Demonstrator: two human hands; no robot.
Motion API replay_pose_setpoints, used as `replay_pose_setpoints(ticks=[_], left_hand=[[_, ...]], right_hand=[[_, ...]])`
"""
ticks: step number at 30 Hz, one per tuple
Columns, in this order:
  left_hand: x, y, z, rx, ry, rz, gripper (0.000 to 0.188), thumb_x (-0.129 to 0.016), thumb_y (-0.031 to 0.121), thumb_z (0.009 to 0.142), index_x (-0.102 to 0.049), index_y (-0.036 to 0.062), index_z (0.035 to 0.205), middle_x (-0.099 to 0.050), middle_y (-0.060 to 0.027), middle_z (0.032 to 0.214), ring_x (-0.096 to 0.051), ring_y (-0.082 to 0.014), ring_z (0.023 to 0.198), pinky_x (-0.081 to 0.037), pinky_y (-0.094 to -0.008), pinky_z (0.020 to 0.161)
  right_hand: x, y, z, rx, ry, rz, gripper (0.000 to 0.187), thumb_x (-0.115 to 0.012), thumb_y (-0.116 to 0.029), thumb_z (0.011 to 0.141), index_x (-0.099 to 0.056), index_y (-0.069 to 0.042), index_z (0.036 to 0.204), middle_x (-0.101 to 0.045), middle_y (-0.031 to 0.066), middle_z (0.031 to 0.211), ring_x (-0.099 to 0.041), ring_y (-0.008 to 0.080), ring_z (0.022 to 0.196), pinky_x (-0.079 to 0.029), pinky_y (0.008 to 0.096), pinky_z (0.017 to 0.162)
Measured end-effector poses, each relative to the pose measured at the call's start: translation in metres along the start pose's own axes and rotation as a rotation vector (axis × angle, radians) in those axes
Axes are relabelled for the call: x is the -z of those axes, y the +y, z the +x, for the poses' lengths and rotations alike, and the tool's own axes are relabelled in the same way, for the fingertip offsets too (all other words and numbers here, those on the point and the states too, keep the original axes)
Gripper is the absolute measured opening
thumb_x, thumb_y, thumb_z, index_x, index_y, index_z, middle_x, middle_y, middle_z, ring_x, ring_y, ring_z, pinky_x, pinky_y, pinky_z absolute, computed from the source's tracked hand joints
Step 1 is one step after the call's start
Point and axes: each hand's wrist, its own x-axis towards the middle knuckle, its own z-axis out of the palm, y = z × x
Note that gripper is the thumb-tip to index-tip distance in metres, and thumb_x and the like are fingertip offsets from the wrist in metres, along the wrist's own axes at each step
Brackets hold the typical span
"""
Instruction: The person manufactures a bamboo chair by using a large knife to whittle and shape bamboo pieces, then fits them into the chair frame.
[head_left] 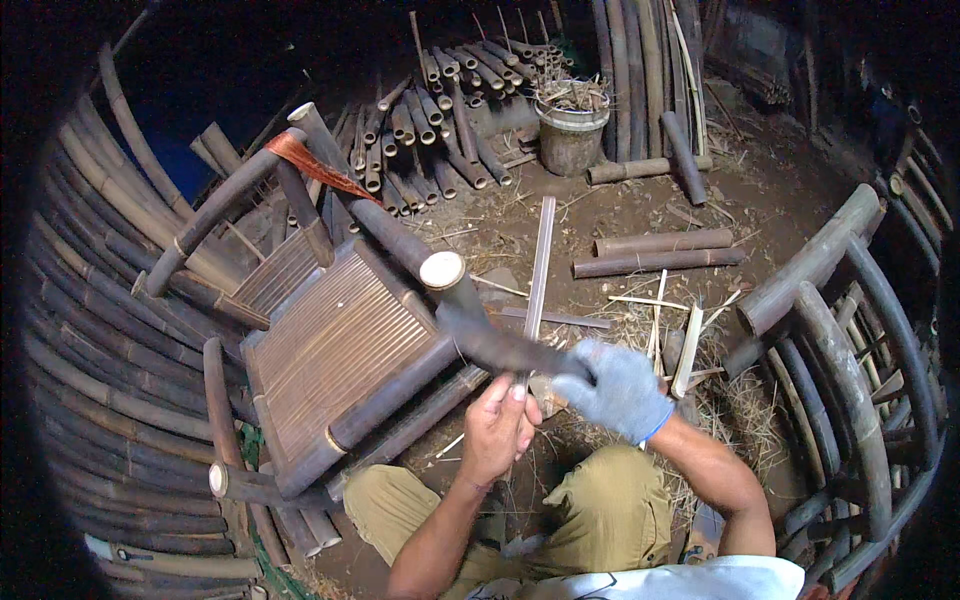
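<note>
My bare left hand (497, 425) is closed, thumb on top, around the near end of a long, narrow bamboo strip (541, 262). The strip stretches away from me over the dirt floor. My right hand (615, 385), in a grey glove, is wrapped round the handle end of a dark machete (505, 347). Its broad blade points left, blurred by motion, and crosses above the strip just beyond my left thumb. Whether blade and strip touch, I cannot tell. Left of my hands stands a dark bamboo chair (345, 320) with a slatted seat.
Cut bamboo poles (440, 130) are stacked at the back, near a bucket (572, 140) of scraps. Short bamboo pieces (660, 260) and shavings litter the floor. A bamboo frame (850, 370) stands close on the right. An orange-red cloth (315, 168) is tied on the chair.
</note>
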Motion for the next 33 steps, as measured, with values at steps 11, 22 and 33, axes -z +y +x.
replay_pose_setpoints(ticks=[11, 22, 33], left_hand=[[-0.009, -0.008, -0.031, 0.060, -0.018, 0.102, 0.048, -0.046, 0.018, 0.105, -0.038, 0.0067, 0.151, -0.053, 0.0017, 0.071, -0.046, -0.0035, 0.053, -0.039, -0.0192, 0.047], [0.010, -0.049, -0.057, 0.068, -0.189, 0.089, 0.045, -0.048, 0.015, 0.105, -0.042, 0.0021, 0.148, -0.060, -0.0038, 0.081, -0.052, -0.0080, 0.061, -0.045, -0.0234, 0.056], [-0.042, -0.070, 0.076, -0.625, 0.018, 0.572, 0.059, -0.069, 0.009, 0.083, -0.050, 0.0010, 0.138, -0.059, -0.0211, 0.130, -0.059, -0.0346, 0.120, -0.046, -0.0405, 0.105]], right_hand=[[0.000, 0.036, 0.029, -0.096, 0.249, -0.053, 0.036, -0.066, -0.041, 0.089, -0.062, -0.006, 0.093, -0.065, 0.0185, 0.082, -0.065, 0.0371, 0.075, -0.050, 0.0456, 0.064], [0.033, 0.042, 0.030, -0.533, 0.080, 1.440, 0.028, -0.070, -0.028, 0.091, -0.062, -0.005, 0.106, -0.051, -0.0006, 0.063, -0.052, 0.0113, 0.049, -0.049, 0.0308, 0.045], [-0.034, 0.035, -0.003, -0.418, 0.270, 0.639, 0.024, -0.071, -0.025, 0.089, -0.070, -0.001, 0.095, -0.065, -0.0009, 0.078, -0.057, 0.0100, 0.069, -0.048, 0.0284, 0.062]])
